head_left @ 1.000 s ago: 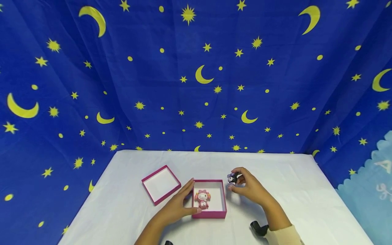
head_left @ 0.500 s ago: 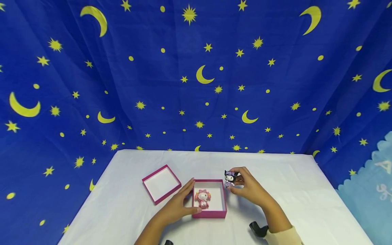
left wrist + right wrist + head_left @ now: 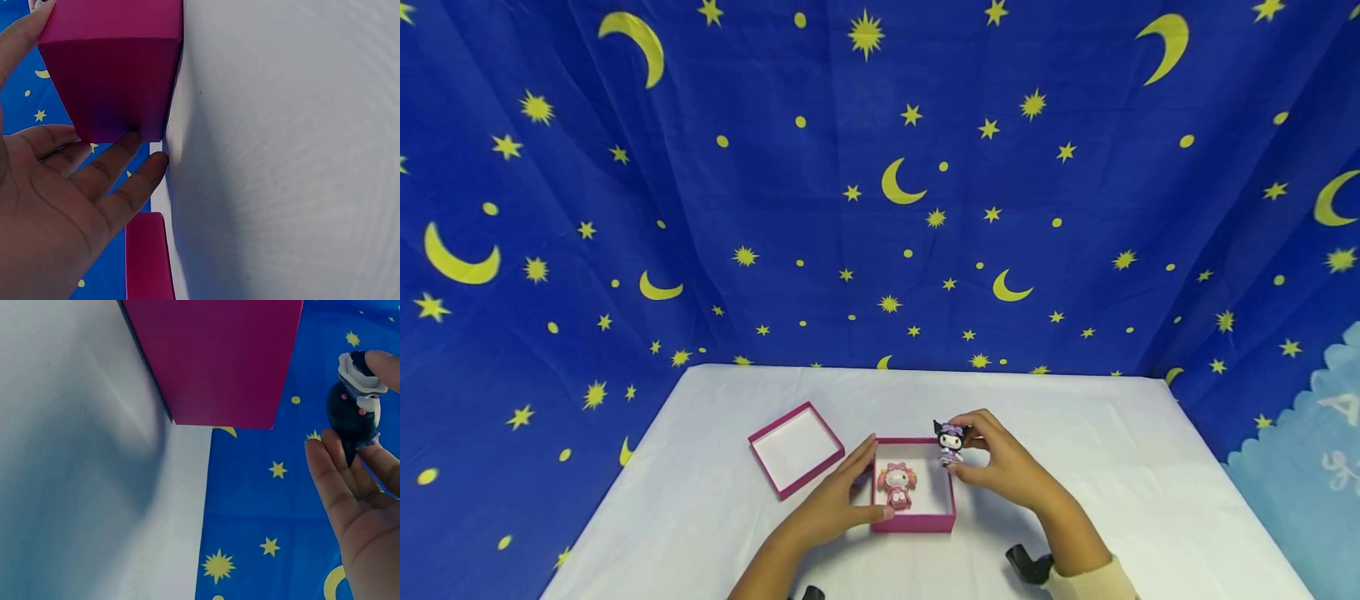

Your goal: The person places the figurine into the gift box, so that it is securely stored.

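My right hand (image 3: 1009,465) pinches a small figurine (image 3: 951,445) with black pointed ears, a white face and lilac clothes. In the head view it stands upright over the right rear of an open magenta box (image 3: 917,523). The right wrist view shows the figurine (image 3: 355,412) upside down between thumb and fingertips, apart from the box wall. A pink figurine (image 3: 898,487) with a bow lies face up inside the box, on the left. My left hand (image 3: 829,502) holds the box's left side, thumb at the front rim and fingers toward the rear corner.
A magenta lid (image 3: 796,451) with a white inside lies behind and left of the box, on the white tablecloth (image 3: 1142,467). A blue star-patterned cloth (image 3: 820,225) hangs behind the table and along its sides. Black camera parts (image 3: 1028,567) hang by the right wrist.
My right hand has moved left with the black-eared figurine, from beside the box to over its right rear, turning it to face forward. The left hand and box stay put.
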`<act>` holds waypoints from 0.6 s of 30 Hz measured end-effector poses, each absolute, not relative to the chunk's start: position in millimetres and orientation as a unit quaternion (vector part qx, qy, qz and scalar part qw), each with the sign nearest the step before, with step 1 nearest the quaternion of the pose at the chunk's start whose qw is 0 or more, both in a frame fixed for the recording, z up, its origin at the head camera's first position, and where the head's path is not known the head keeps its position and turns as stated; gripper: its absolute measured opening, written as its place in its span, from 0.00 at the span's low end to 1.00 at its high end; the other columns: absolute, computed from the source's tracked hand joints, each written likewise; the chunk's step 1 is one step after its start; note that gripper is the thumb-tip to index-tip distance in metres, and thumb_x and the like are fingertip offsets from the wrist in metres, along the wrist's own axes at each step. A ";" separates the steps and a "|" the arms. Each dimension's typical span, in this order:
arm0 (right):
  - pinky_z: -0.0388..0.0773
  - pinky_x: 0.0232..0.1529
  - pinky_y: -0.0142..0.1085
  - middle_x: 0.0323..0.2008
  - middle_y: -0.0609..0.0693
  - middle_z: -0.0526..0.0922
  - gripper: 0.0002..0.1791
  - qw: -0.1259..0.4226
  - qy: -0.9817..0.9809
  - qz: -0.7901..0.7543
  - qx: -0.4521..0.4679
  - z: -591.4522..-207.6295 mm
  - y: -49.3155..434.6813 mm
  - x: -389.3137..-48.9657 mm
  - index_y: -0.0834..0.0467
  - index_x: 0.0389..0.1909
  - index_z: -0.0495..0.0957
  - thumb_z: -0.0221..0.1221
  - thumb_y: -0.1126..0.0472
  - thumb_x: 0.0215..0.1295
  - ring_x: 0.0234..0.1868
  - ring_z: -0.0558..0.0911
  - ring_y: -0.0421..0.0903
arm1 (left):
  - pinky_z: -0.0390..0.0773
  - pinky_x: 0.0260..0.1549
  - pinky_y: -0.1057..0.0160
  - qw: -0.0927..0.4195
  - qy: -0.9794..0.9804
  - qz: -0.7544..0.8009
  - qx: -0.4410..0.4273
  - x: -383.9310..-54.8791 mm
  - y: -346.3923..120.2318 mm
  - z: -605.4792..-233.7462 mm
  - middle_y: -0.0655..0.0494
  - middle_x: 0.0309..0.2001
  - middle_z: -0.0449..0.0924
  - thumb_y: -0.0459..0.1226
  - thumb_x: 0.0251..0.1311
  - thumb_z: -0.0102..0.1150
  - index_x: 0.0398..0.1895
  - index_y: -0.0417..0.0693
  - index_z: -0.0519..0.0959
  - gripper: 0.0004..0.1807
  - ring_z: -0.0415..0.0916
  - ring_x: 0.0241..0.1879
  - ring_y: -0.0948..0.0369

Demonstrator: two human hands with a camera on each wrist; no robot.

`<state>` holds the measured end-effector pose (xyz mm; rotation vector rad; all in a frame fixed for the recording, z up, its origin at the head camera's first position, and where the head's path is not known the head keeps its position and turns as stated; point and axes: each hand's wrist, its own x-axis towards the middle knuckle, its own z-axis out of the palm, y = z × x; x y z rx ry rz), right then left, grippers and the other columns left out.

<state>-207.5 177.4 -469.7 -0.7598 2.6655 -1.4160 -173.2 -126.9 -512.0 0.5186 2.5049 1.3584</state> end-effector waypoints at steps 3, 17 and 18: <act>0.79 0.65 0.37 0.55 0.46 0.75 0.32 0.024 0.854 -0.457 -0.248 -468.6 174.7 -205.4 0.48 0.61 0.71 0.73 0.63 0.56 0.54 0.83 0.43 | 0.47 0.77 0.37 0.123 0.858 0.467 0.176 -172.3 -127.0 -511.4 0.60 0.84 0.41 0.54 0.56 0.73 0.82 0.57 0.50 0.56 0.43 0.82 0.50; 0.80 0.64 0.43 0.55 0.42 0.75 0.32 0.032 0.863 -0.426 -0.269 -468.3 166.9 -198.7 0.46 0.61 0.72 0.73 0.59 0.57 0.55 0.84 0.45 | 0.46 0.78 0.38 0.128 0.856 0.470 0.171 -172.2 -125.2 -507.3 0.59 0.84 0.41 0.52 0.55 0.73 0.82 0.56 0.50 0.56 0.42 0.82 0.50; 0.81 0.62 0.43 0.54 0.41 0.76 0.32 0.024 0.866 -0.416 -0.276 -468.9 166.3 -198.1 0.46 0.61 0.72 0.73 0.59 0.57 0.53 0.83 0.44 | 0.46 0.78 0.38 0.129 0.857 0.470 0.170 -172.0 -125.4 -507.2 0.59 0.84 0.41 0.52 0.55 0.73 0.82 0.56 0.50 0.56 0.42 0.82 0.49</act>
